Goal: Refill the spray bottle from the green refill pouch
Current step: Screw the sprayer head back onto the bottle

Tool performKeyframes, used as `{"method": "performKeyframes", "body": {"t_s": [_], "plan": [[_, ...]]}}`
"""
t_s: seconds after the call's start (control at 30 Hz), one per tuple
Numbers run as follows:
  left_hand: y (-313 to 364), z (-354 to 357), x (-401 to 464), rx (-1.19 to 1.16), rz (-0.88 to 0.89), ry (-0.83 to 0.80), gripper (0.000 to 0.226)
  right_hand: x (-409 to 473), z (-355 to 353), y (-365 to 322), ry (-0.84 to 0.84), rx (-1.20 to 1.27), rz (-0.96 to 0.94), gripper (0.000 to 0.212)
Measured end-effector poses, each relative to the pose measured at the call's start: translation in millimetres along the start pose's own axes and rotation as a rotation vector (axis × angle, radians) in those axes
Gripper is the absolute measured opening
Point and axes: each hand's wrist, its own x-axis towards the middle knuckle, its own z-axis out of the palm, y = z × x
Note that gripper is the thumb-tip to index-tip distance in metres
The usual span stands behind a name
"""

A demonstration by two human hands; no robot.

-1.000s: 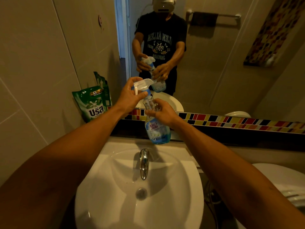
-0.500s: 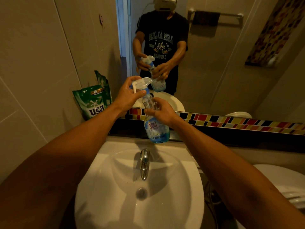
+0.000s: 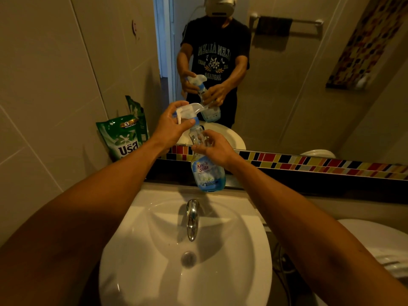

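A clear spray bottle (image 3: 208,173) with a blue label and a little blue liquid at the bottom hangs above the back of the sink. My right hand (image 3: 215,147) grips its neck. My left hand (image 3: 171,127) is closed around the white and blue trigger head (image 3: 187,111) on top of the bottle. The green refill pouch (image 3: 123,138) stands upright on the ledge at the left, leaning against the tiled wall, apart from both hands.
A white sink (image 3: 154,272) with a chrome tap (image 3: 192,219) lies below the bottle. A mirror (image 3: 287,85) with a coloured mosaic strip (image 3: 320,164) faces me. A white toilet (image 3: 375,244) stands at the right.
The bottle has stayed above the sink's back edge. My left hand has shifted slightly on the trigger head; the nozzle now points a little more to the left.
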Motion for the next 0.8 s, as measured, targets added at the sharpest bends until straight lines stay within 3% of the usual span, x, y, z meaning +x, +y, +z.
{"method": "performKeyframes", "body": {"t_s": [0.37, 0.57, 0.8], "plan": [[6.8, 7.4, -3.3, -0.06, 0.022, 0.023, 0.057, 1.4, -1.1, 0.3, 0.012, -0.024, -0.009, 0.055], [4.0, 0.7, -0.7, -0.03, 0.007, -0.024, 0.054, 1.0, -2.4, -0.1, 0.023, -0.02, -0.011, 0.046], [4.8, 5.3, -1.2, -0.052, 0.024, 0.017, 0.058, 3.3, 0.6, -4.0, 0.014, -0.037, -0.013, 0.061]]}}
